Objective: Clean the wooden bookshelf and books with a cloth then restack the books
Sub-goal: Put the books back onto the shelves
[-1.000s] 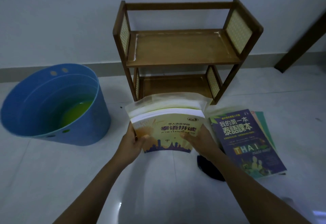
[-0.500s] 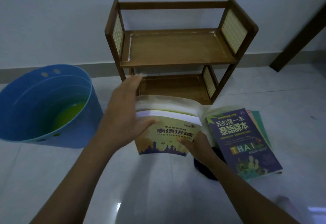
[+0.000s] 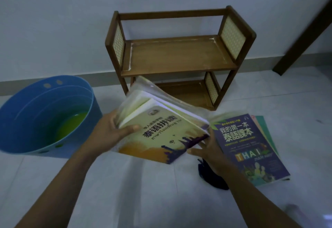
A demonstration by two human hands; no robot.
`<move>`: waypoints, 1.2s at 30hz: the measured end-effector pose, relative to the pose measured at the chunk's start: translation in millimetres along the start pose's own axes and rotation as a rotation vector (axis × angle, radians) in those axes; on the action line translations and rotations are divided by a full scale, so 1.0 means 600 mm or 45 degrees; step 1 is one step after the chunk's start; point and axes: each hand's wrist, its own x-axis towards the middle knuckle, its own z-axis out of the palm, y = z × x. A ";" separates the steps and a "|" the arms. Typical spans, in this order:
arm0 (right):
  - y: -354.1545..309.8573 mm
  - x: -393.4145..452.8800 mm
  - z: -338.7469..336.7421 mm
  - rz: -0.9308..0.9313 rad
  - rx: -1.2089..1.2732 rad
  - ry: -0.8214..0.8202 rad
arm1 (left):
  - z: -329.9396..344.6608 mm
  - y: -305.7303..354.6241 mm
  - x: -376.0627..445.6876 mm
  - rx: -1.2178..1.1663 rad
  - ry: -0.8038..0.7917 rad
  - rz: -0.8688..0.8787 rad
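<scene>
Both hands are on a tilted stack of books point(image 3: 158, 120) just in front of the wooden bookshelf point(image 3: 179, 55), whose two shelves stand bare. The left hand point(image 3: 115, 130) clamps the stack's left edge, thumb on the yellow cover; the right hand point(image 3: 206, 150) props the lower right corner with spread fingers. That slanted, glossy stack looks ready to fan apart, and a slip leftward could send a book into the blue bucket point(image 3: 48, 116) of green liquid close by. The dark cloth point(image 3: 212, 179) lies on the floor under the right wrist, beside the purple book point(image 3: 248, 147).
</scene>
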 end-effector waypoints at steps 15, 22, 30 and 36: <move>0.018 0.025 -0.013 -0.326 -0.633 0.300 | 0.089 -0.248 -0.027 0.033 0.265 -0.290; 0.043 0.048 -0.013 -0.006 -0.865 0.268 | 0.085 -0.262 -0.004 0.280 0.182 -0.255; 0.066 0.036 -0.021 -0.117 -1.050 0.193 | 0.089 -0.282 -0.017 0.433 0.147 -0.163; 0.033 0.064 -0.051 -0.197 -1.004 0.181 | 0.086 -0.256 0.024 0.442 0.039 -0.198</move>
